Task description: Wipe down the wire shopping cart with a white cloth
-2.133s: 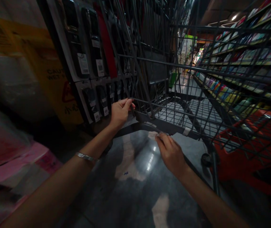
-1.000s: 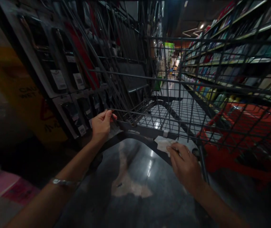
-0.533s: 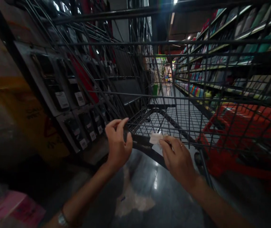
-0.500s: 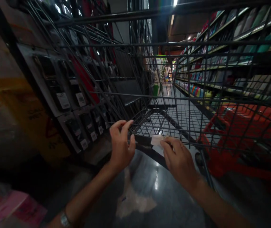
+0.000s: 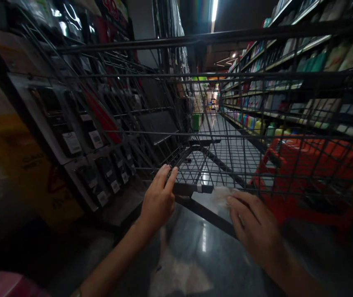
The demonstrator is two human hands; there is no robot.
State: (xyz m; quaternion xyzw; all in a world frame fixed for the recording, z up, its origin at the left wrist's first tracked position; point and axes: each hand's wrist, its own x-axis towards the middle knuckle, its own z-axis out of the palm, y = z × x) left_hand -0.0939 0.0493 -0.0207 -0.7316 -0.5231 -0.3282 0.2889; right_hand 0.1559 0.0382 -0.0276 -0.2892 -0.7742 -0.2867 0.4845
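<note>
A dark wire shopping cart [image 5: 195, 136] fills the middle of the head view, tipped so its basket opens toward me. My left hand [image 5: 159, 200] rests its outstretched fingers on the lower front bar of the basket, holding nothing. My right hand [image 5: 255, 225] presses a small white cloth or paper [image 5: 221, 194] against the cart's lower frame bar, fingers closed over it.
Shelves of packaged goods [image 5: 287, 82] line the right side of a long aisle. A red plastic basket [image 5: 312, 173] sits behind the cart at the right. Hanging carded items [image 5: 80, 132] and a yellow wet-floor sign [image 5: 24, 173] stand on the left. Glossy dark floor [image 5: 195, 255] lies below.
My left hand has left the cart's left corner and now lies with fingers extended on the lower front bar. My right hand slid the white cloth along the lower frame to the right.
</note>
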